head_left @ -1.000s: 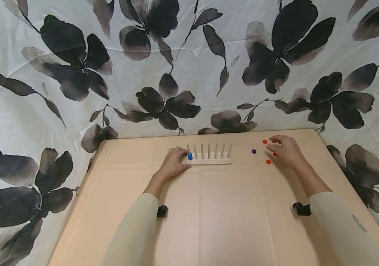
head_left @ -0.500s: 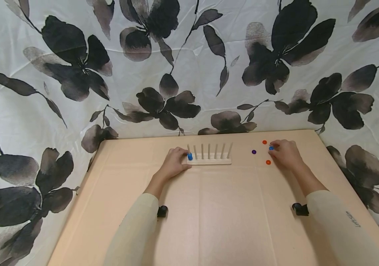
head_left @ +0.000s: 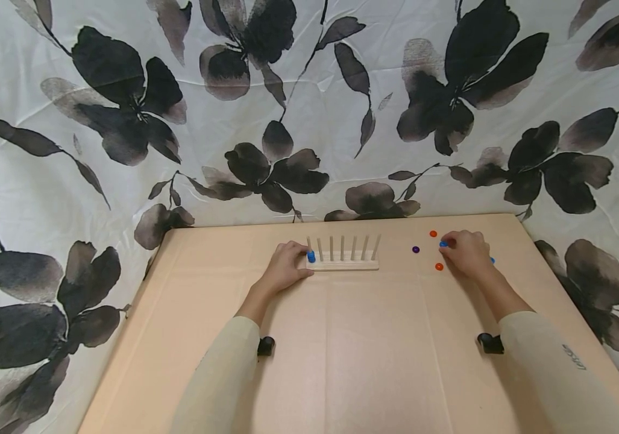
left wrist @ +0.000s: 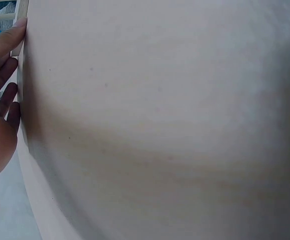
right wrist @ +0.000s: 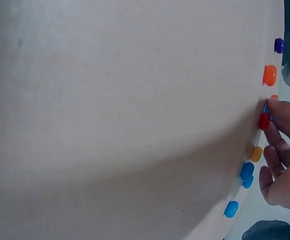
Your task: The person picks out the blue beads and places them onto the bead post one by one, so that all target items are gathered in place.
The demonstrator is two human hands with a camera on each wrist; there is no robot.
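Observation:
A pale wooden peg rack (head_left: 347, 265) with several upright pegs stands toward the table's far side. Blue beads (head_left: 311, 257) are stacked on its leftmost peg. My left hand (head_left: 282, 268) grips the rack's left end, thumb at the front edge; in the left wrist view the hand's thumb and fingers (left wrist: 5, 85) lie along that edge. To the right, my right hand (head_left: 468, 254) pinches a blue bead (head_left: 443, 244) between thumb and finger, low over the table. A red bead (right wrist: 264, 121) sits right by those fingertips in the right wrist view, partly covering the blue one.
Near the right hand lie a purple bead (head_left: 415, 249), one orange bead (head_left: 433, 234) farther back and another orange bead (head_left: 439, 266) in front. A yellow bead (right wrist: 256, 154) and several blue beads (right wrist: 231, 209) lie beyond. Floral cloth (head_left: 342, 108) hangs behind the table (head_left: 374, 349).
The right hand's fingers have closed from a looser pose onto a blue bead, and the hand has shifted slightly. A blue bead now shows right of the hand. The left hand stays on the rack.

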